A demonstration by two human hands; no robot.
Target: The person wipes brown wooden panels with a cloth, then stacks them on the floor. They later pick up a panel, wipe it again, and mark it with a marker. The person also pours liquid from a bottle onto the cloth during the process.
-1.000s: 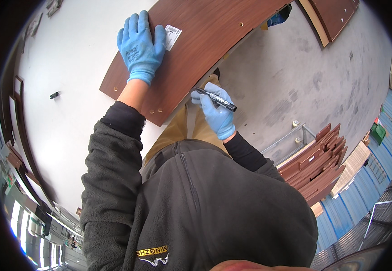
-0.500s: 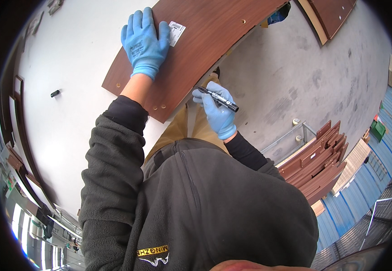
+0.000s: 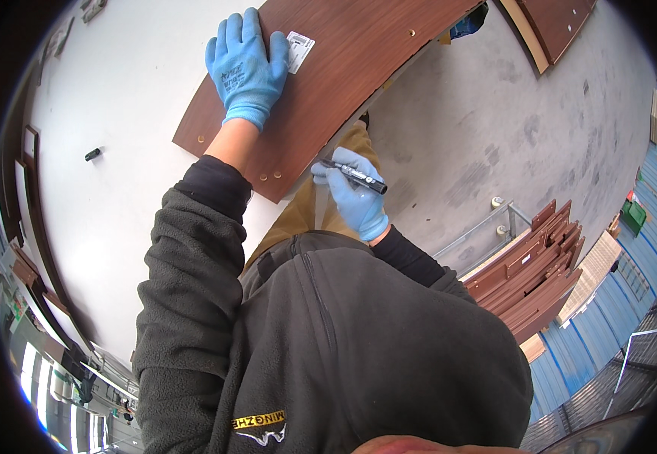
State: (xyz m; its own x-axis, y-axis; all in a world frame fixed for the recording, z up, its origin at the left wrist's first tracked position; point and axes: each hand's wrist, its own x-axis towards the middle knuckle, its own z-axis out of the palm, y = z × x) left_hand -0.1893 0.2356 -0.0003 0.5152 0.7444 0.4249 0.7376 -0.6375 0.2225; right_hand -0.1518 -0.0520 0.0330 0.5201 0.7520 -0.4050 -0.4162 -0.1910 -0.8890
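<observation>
A brown wood-grain panel lies on the white tabletop, with several small round holes near its edges. My left hand, in a blue glove, rests flat on the panel with fingers stretched out. Beside its thumb a white label is stuck to the panel. In my gloved right hand I grip a black marker pen, its tip pointing left at the panel's near edge. Whether the tip touches the edge I cannot tell.
A small black object lies on the tabletop to the left. On the right, several brown panels stand stacked on a wheeled metal cart. Another brown panel is at the far right above the grey floor.
My right hand has moved left with the marker pen, closer to the panel's near edge. My left hand stays flat on the panel, which appears only slightly shifted in view.
</observation>
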